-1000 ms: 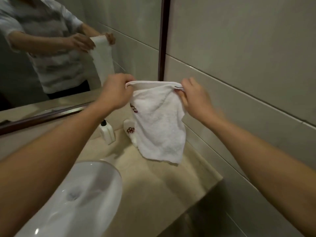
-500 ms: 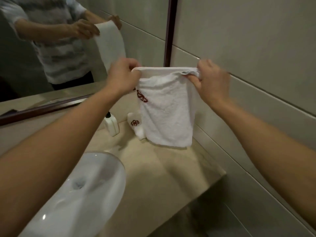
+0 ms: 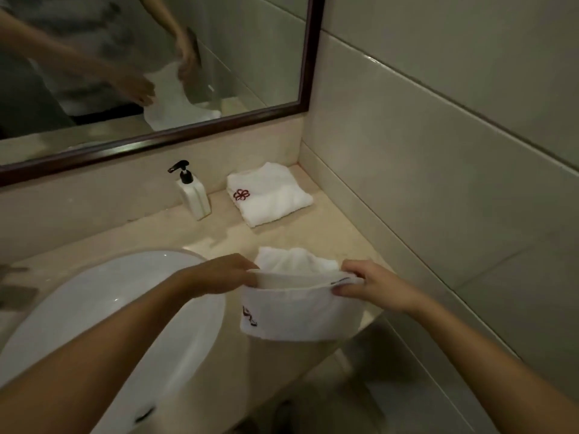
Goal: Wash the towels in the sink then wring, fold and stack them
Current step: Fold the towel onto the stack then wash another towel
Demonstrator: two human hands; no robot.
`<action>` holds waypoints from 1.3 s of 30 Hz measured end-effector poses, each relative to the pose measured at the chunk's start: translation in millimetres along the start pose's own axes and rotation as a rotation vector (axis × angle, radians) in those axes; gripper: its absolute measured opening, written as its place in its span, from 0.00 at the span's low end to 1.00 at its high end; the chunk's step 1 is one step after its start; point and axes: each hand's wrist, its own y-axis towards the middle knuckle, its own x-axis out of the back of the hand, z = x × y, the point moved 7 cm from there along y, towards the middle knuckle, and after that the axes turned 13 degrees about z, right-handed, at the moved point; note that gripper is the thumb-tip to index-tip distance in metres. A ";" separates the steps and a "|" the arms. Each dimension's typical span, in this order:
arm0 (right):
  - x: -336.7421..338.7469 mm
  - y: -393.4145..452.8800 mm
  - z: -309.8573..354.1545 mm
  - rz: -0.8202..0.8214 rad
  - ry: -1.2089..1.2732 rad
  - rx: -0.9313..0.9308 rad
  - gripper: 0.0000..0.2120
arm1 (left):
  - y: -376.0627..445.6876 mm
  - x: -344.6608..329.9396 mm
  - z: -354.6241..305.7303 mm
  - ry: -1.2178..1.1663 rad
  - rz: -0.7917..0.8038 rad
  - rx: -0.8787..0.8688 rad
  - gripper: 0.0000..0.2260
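- Towel [image 3: 297, 311] hung between your two hands, near the front edge of the tabletop [image 3: 300, 236], its long top edge running side to side.
- Fingers of your left hand [image 3: 225, 274] and right hand [image 3: 369, 285] pinched its top corners.
- Folded towel [image 3: 269, 195] lay farther back, straight ahead, about as near to either hand.

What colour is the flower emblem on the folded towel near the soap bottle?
Dark red, on the white folded towel; the head view shows it.
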 end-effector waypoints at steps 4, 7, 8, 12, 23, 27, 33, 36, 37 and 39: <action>4.9 29.5 -23.1 -0.203 0.217 -0.084 0.11 | 31.5 -3.7 30.1 -0.533 -0.133 0.012 0.09; 8.0 52.3 -40.0 -0.320 0.367 -0.121 0.09 | 57.9 -7.4 45.1 -0.814 -0.191 0.077 0.14; 7.9 59.9 -47.5 -0.362 0.411 -0.138 0.10 | 67.2 -7.9 47.1 -0.894 -0.200 0.084 0.17; 2.0 80.0 -81.1 -0.521 0.532 -0.277 0.17 | 96.7 1.8 37.5 -1.045 -0.260 -0.002 0.19; -10.5 110.0 -109.1 -0.517 0.493 -0.461 0.22 | 129.2 29.7 61.4 -0.284 -0.650 0.279 0.14; -2.9 111.3 -102.3 -0.505 0.425 -0.403 0.17 | 137.5 36.9 72.1 -0.448 -0.520 0.307 0.11; 13.5 94.6 -109.5 -0.670 0.571 -0.381 0.11 | 119.1 54.5 76.7 -0.409 -0.622 0.158 0.11; 6.1 101.5 -111.3 -0.557 0.562 -0.431 0.29 | 117.0 40.7 67.8 -0.374 -0.622 0.112 0.20; 3.0 102.6 -111.1 -0.544 0.547 -0.452 0.36 | 117.1 37.6 64.6 -0.317 -0.617 0.095 0.25; -5.2 100.3 -113.1 -0.578 0.535 -0.501 0.43 | 119.2 29.7 59.7 -0.123 -0.584 0.107 0.32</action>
